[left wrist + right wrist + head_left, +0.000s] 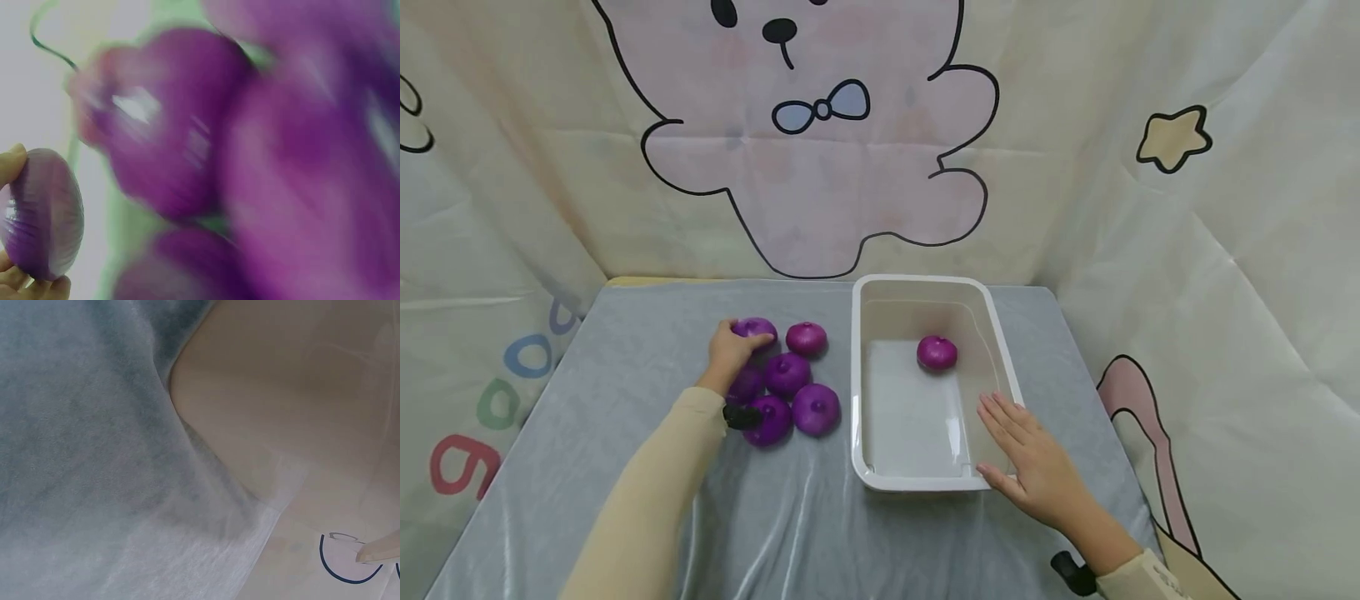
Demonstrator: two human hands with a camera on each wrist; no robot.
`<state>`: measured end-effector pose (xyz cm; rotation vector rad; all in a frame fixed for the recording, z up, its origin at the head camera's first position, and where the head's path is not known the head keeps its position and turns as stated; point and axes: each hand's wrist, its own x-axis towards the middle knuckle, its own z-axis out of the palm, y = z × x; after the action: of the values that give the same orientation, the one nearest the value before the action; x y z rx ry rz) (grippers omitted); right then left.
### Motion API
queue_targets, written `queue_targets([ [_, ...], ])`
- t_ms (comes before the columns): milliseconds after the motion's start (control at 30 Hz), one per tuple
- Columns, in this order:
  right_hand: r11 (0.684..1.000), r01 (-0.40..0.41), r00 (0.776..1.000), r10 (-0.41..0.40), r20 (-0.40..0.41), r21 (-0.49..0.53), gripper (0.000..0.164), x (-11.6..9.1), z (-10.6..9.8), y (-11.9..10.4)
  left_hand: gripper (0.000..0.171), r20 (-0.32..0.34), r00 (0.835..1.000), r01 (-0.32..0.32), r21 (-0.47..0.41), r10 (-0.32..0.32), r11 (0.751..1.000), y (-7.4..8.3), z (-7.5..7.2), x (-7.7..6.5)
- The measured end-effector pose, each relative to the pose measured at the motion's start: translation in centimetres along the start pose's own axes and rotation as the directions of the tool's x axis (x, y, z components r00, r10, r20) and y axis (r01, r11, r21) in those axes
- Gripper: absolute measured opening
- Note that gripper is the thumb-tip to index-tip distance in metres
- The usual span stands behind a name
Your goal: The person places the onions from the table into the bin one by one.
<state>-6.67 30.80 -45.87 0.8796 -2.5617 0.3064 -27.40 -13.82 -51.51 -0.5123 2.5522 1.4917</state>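
Note:
My left hand (728,354) grips a purple onion (756,326) at the far left of a cluster of onions. In the left wrist view the thumb and fingers close round that onion (45,215) from opposite sides. Several more purple onions (787,375) lie close together beside and below that hand, and they look blurred in the left wrist view. My right hand (1037,467) rests with straight fingers on the right rim of a white plastic bin (859,375). Inside the bin sits one reddish-purple onion (937,353), toward the far right.
A grey-blue cloth (775,525) covers the table. Behind it hangs a cream curtain (1060,100) with a cartoon bear print, and similar fabric closes both sides. The bin's outer wall (269,419) stands against the cloth in the right wrist view.

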Motion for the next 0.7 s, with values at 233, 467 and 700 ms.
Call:
queue_targets([
  [233,1.0,0.012,0.999,-0.012,-0.04,0.011,0.073,0.0,0.5,0.0,0.087,-0.005,0.984,-0.177,-0.1,0.178,0.979,7.1,0.3,-1.8],
  [467,1.0,0.004,0.999,-0.004,-0.034,-0.006,0.073,-0.2,0.2,0.0,0.088,0.111,0.934,-0.311,-0.218,0.34,0.925,16.0,4.0,-6.6],
  [700,1.0,0.009,1.0,-0.009,-0.02,-0.006,0.07,-0.2,0.2,0.1,0.085,0.199,0.902,-0.341,-0.22,0.384,0.914,19.8,10.2,-9.6],
])
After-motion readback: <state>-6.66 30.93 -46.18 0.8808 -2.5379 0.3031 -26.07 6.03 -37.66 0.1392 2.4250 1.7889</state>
